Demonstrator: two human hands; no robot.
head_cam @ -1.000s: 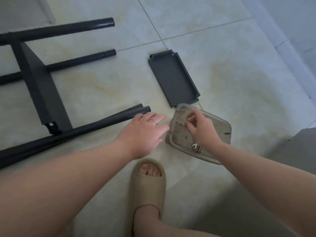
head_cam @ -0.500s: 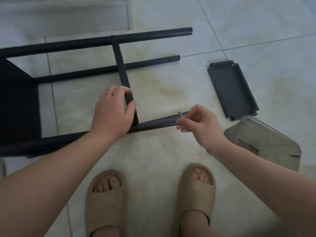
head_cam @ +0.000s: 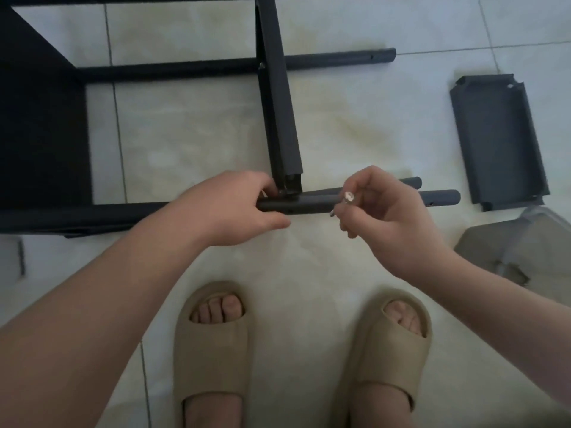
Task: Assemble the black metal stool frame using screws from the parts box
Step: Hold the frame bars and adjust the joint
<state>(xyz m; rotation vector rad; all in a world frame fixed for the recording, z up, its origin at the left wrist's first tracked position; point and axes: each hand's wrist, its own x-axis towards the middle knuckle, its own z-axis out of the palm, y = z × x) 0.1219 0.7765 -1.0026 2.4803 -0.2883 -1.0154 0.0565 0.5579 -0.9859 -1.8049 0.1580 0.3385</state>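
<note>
Fastening step in hand: left hand (head_cam: 228, 208) curled round the stool frame's leg tube (head_cam: 312, 203), fingertips at the crossbar (head_cam: 279, 118) joint, right hand (head_cam: 389, 217) pinching a screw (head_cam: 349, 197) between thumb and forefinger just right of that joint; next move likely requires aligning the screw with the joint's hole.

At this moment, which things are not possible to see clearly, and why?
Head view:
stool frame: cut by top and left edges.
parts box: cut by right edge, contents unseen.
screw: small, blurred, partly covered by right hand.
crossbar joint: partly hidden by left hand.
</note>
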